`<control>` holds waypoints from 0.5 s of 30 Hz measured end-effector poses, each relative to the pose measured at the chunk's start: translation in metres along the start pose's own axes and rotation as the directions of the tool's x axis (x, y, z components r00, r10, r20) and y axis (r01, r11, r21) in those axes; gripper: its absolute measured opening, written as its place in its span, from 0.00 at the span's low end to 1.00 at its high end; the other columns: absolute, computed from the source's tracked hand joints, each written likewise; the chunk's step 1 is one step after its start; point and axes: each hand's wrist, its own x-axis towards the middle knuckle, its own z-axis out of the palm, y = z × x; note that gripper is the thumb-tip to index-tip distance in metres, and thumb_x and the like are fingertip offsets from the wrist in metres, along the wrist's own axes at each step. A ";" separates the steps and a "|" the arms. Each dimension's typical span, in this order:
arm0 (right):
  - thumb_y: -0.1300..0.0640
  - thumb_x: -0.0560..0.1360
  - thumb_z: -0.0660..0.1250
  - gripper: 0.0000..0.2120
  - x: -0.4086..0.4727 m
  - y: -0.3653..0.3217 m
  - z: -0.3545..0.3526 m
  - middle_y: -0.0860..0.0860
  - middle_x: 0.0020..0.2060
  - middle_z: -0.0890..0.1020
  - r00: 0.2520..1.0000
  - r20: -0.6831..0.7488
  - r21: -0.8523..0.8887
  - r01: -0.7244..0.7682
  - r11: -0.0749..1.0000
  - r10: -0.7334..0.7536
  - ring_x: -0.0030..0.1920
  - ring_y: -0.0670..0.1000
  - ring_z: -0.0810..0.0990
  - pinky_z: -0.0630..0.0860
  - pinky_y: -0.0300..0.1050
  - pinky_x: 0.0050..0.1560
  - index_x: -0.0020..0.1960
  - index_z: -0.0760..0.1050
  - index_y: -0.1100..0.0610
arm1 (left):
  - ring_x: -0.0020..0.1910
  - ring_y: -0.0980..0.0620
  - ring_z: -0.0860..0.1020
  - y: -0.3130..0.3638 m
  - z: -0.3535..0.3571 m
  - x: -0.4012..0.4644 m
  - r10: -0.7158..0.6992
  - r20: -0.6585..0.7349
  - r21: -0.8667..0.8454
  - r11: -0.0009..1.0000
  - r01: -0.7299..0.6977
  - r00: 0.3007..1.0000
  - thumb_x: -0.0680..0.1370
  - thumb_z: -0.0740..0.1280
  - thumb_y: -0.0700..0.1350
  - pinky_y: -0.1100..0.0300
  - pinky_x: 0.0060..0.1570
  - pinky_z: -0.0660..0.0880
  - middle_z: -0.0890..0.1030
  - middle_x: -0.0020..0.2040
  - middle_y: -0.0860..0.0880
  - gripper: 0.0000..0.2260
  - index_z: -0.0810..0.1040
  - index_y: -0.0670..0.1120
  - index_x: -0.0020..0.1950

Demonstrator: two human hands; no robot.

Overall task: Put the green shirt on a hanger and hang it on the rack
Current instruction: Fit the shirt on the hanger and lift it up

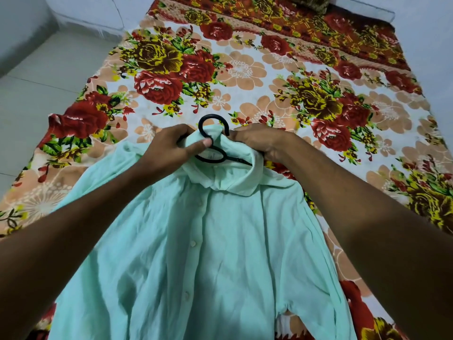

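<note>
Head view: looks down over both forearms onto a bed (282,77) with a shirt spread on it.
Surroundings: a floral bedsheet (157,69) in red, yellow, peach and white covers the bed; a darker patterned cushion (316,2) sits at the far edge; pale floor tiles (36,82) run along the left side, with a light wall behind.
In the way: both forearms cross over the shirt's shoulders, and the collar cloth hides most of the hanger.
Writing: a small label shows inside the collar, its print too small to read.
Green shirt (208,253): pale mint, buttoned front facing up, lying flat on the bed, collar at the far end.
Hanger (213,141): black, its hook poking out of the collar opening, a short piece of its bar showing inside the neck.
Left hand (171,148): fingers curled, thumb pressed against the collar cloth beside the hook, pinching the fabric.
Right hand (259,141): knuckles up, fingers curled round the collar's other side, gripping the cloth.
</note>
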 end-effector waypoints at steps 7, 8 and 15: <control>0.57 0.79 0.72 0.08 -0.002 0.009 -0.008 0.56 0.42 0.87 0.996 0.088 0.115 0.025 0.993 -0.035 0.45 0.54 0.85 0.83 0.47 0.49 0.45 0.84 0.61 | 0.36 0.48 0.79 -0.004 -0.020 0.018 -0.232 0.224 -0.421 0.853 0.309 0.947 0.81 0.69 0.45 0.58 0.43 0.77 0.83 0.37 0.45 0.12 0.82 0.45 0.38; 0.58 0.80 0.71 0.08 -0.004 0.008 -0.010 0.57 0.44 0.87 0.993 0.118 0.129 0.008 0.992 -0.024 0.45 0.54 0.85 0.84 0.47 0.50 0.49 0.84 0.63 | 0.40 0.45 0.80 -0.006 -0.021 0.020 -0.267 0.234 -0.438 0.829 0.347 0.935 0.81 0.68 0.44 0.52 0.49 0.78 0.83 0.40 0.42 0.10 0.82 0.42 0.41; 0.53 0.81 0.68 0.16 -0.008 0.002 -0.007 0.61 0.54 0.85 0.984 0.140 0.134 -0.132 0.982 0.113 0.53 0.59 0.85 0.80 0.60 0.64 0.58 0.81 0.66 | 0.46 0.45 0.82 0.001 -0.008 0.036 -0.503 0.087 -0.520 0.713 0.470 0.860 0.82 0.66 0.39 0.48 0.61 0.78 0.85 0.47 0.41 0.09 0.83 0.41 0.44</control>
